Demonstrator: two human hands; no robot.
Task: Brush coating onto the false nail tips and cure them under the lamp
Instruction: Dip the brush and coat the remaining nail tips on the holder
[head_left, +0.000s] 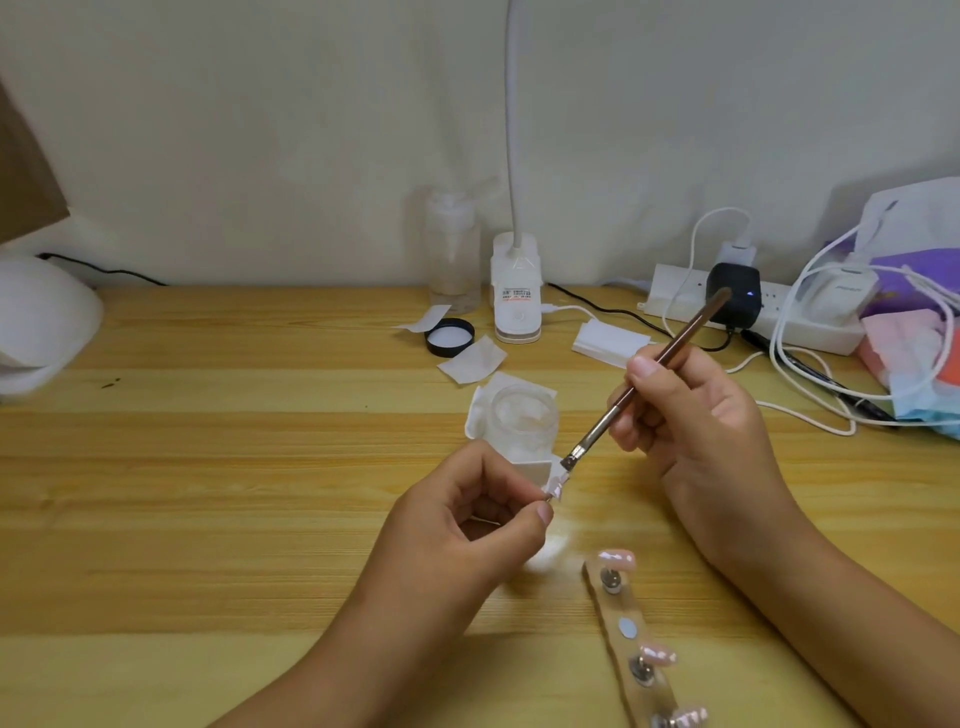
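Left hand (467, 525) is up over the middle of the table (208, 467), thumb and fingers pinching a nail tip (553, 486) by its small stem. Right hand (696, 415) grips the brush (649, 379) like a pen, handle slanting far-right, bristles right at the tip's far edge.

Just beyond the tip sits an open jar (524, 415) on a white wipe, its near side partly hidden by the left fingers. Further back are a black lid (450, 336), a loose pad (472, 358), a clear bottle (453, 254) and a clip lamp (517, 296) whose white neck climbs out of view. A wipe stack (610, 340) lies right of that.

Near right, a strip (631, 629) carries three more pink tips (615, 558) on metal studs, between the forearms. Far left is a white dome lamp (41, 322), blurred and cut by the edge.

Far right is a power strip (675, 301), a black adapter (732, 299) showing a blue light, white cables and a bag (914, 244).

The clip lamp's label has red and black print, too small to read; the white charger (841, 293) bears faint lettering, unreadable.
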